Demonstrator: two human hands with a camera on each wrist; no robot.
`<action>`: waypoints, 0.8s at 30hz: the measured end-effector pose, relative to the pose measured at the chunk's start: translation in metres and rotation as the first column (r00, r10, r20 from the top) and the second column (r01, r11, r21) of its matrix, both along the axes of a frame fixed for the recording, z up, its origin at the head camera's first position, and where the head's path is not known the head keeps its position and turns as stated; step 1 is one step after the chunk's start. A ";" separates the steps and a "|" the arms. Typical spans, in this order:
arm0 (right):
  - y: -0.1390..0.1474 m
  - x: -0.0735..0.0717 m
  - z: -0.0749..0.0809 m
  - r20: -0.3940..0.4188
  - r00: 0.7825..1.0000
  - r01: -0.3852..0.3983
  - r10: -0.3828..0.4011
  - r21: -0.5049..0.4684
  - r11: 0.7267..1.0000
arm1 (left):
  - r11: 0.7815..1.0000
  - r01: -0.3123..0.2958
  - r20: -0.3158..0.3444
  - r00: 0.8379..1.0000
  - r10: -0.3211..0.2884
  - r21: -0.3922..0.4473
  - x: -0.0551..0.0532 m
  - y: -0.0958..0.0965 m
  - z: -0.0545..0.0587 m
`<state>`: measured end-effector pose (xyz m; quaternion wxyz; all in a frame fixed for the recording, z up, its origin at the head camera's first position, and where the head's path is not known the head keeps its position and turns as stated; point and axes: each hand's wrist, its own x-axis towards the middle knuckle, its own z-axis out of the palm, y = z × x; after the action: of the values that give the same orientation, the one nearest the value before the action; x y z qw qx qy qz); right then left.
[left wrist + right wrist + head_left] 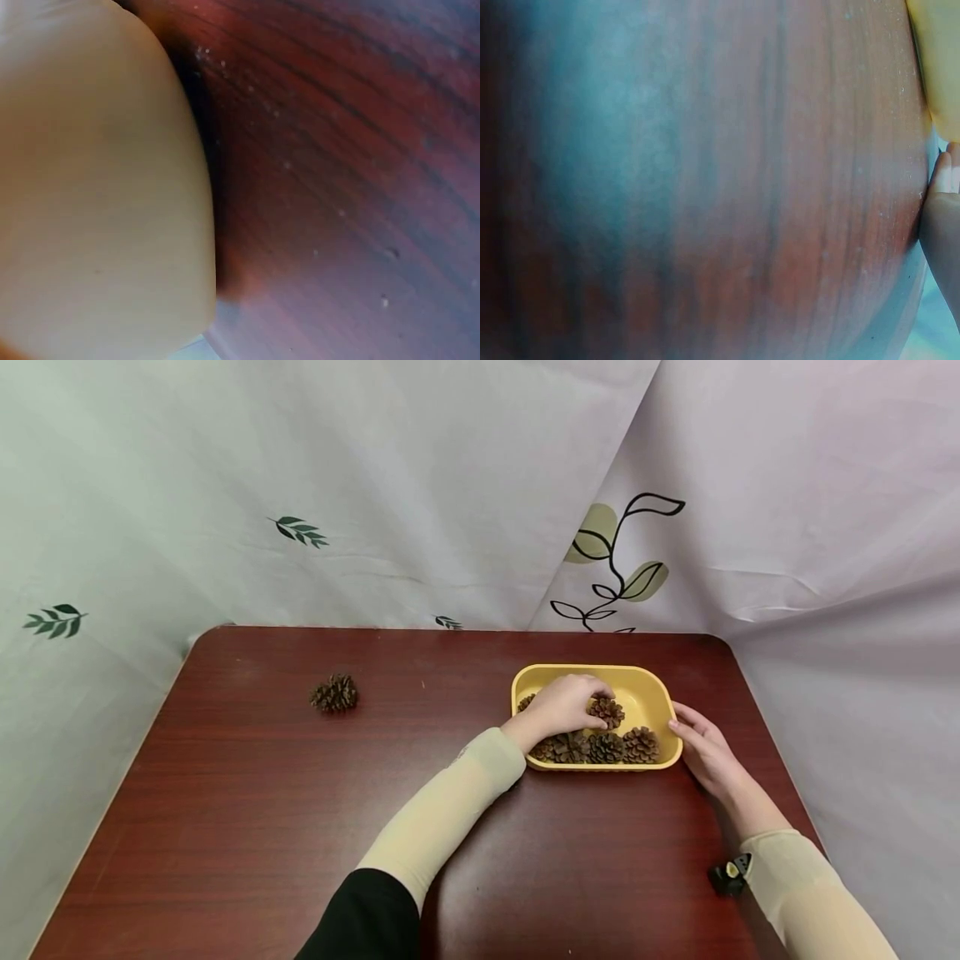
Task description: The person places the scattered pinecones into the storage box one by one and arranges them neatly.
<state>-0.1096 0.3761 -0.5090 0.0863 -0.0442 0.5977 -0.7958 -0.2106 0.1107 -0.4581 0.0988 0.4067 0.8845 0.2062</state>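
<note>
A yellow plastic tray (637,683) stands at the right of the table with several brown pine cones in it. Over its middle, my left hand (564,703) reaches in and holds a pine cone (609,712) between thumb and fingers. More cones lie along the near side, among them a pine cone (641,745) in the near right corner. At the tray's right end, my right hand (711,760) grips the rim, thumb toward the top edge and fingers outside. The right wrist view catches part of that hand (943,214) beside the yellow tray wall (939,67).
One pine cone (334,693) lies alone at the table's back left. The dark red wooden table (285,810) has rounded back corners, and a pale leaf-printed cloth (420,485) hangs behind it. In the left wrist view a cream sleeve (97,195) covers the left side.
</note>
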 end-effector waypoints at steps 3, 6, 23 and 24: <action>0.000 -0.001 0.000 0.003 1.000 -0.001 0.001 -0.002 1.000 | 1.000 0.003 0.004 1.000 -0.003 -0.022 -0.001 0.000 0.000; 0.000 -0.001 0.001 0.004 1.000 -0.005 0.005 -0.007 1.000 | 0.999 0.002 0.004 1.000 -0.002 -0.038 -0.002 0.001 0.000; 0.000 0.000 0.001 -0.001 1.000 -0.007 0.007 0.004 1.000 | 0.993 0.026 -0.011 1.000 -0.028 -0.112 -0.001 0.000 0.002; 0.000 0.000 0.001 0.000 1.000 -0.007 0.007 0.003 1.000 | 0.993 0.029 -0.009 1.000 -0.030 -0.112 -0.001 0.000 0.002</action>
<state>-0.1092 0.3759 -0.5081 0.0891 -0.0463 0.5988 -0.7946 -0.2115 0.1103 -0.4560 0.1199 0.4147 0.8890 0.1526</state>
